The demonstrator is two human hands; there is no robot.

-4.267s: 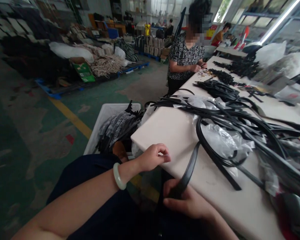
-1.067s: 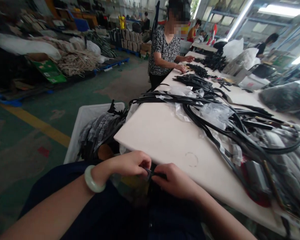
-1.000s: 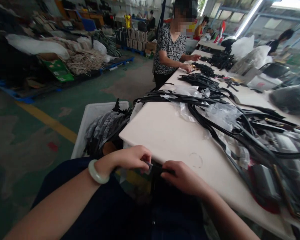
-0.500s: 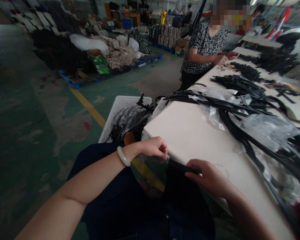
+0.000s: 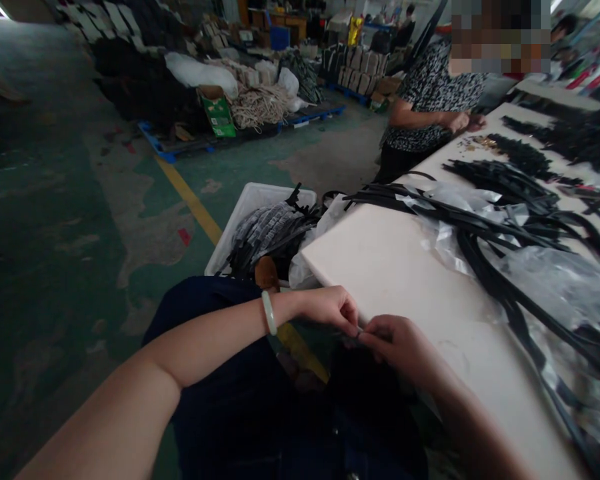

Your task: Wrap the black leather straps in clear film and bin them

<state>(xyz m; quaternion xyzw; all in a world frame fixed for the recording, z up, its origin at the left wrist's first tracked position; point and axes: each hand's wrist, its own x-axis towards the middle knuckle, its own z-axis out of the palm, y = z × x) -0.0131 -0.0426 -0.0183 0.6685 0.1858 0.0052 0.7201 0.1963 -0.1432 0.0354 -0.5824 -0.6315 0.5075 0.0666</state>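
The left hand [image 5: 327, 308] and right hand [image 5: 397, 347] meet at the near edge of the white table [image 5: 380, 267], fingers curled and pinched closed on a narrow dark strip [image 5: 367, 335]. The strip is mostly hidden by the fingers; its exact form cannot be confirmed. A pale green bangle [image 5: 269, 313] is on the left wrist.

Beyond the hands, black rubber strips [image 5: 480, 213] and clear plastic film [image 5: 555, 280] lie on the table. A white crate [image 5: 260, 195] stands just off the table's near corner, holding a grey-and-black bundle [image 5: 267, 233]. A co-worker [image 5: 430, 113] stands at the table's far side, hands above small metal parts [image 5: 483, 141].
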